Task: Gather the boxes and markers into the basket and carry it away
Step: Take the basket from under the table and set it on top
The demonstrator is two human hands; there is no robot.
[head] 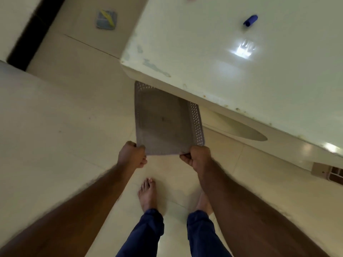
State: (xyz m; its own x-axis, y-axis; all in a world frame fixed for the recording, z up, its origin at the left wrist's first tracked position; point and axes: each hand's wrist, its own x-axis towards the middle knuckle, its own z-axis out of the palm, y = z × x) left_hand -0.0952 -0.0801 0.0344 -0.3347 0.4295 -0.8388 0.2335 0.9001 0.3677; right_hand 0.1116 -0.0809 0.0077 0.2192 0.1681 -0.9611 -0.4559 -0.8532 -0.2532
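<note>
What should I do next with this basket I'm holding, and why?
Probably lift the basket up onto the table edge. Both your left hand and right hand grip its near rim, its far end is tucked below the tabletop, it looks empty, and a blue marker lies on the table waiting to be gathered.

No legible text anywhere
</note>
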